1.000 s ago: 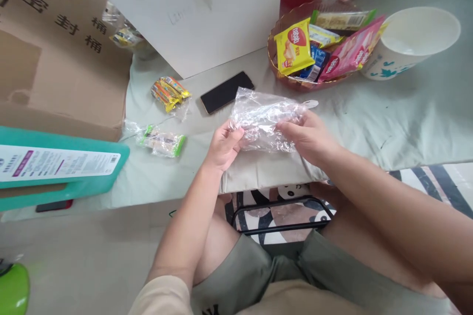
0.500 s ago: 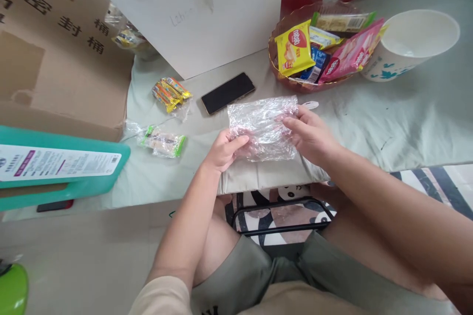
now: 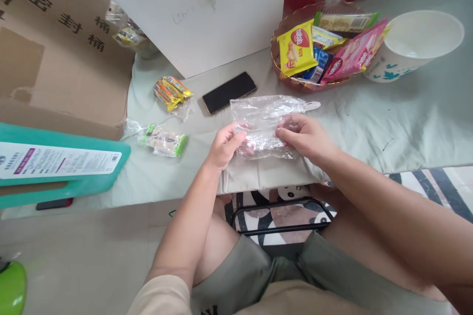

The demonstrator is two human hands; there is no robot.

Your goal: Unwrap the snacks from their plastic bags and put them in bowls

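Observation:
A clear plastic bag is stretched between my two hands over the near edge of the cloth-covered table. My left hand pinches its left side, thumb on top and fingers seen through the film. On the right side, my right hand grips the bag between thumb and fingers. A white object with a rounded end, its kind unclear, lies partly under the bag's upper right corner. Just beyond the bag lies a dark phone.
A basket of wrapped snacks and a white paper bucket stand to the right. Left are snack packs, a green-ended packet, a teal container and a cardboard box. White boxes stand behind.
The bag looks flatter and more see-through, less crinkled. My right hand has shifted slightly down and inward along it, and more of the white object shows.

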